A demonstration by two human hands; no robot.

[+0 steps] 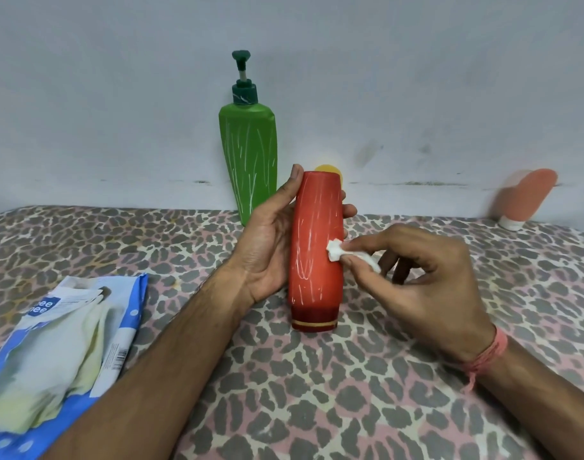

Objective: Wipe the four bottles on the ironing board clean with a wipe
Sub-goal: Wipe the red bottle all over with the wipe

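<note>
A red bottle (pixel 312 247) streaked with white marks stands cap-down on the leopard-print ironing board (pixel 317 393). My left hand (pixel 267 247) grips it from the left and behind, thumb up along its side. My right hand (pixel 416 273) pinches a small crumpled white wipe (pixel 335 251) and presses it against the bottle's right side. A green pump bottle (pixel 250 161), also streaked white, stands behind by the wall. A yellow bottle (pixel 327 169) shows only its top behind the red one. A peach tube (pixel 524 197) stands cap-down at the far right.
A blue and white wipes pack (pixel 58 353) lies on the board at the left, its flap open. The pale wall (pixel 117 94) runs right behind the bottles along the board's far edge.
</note>
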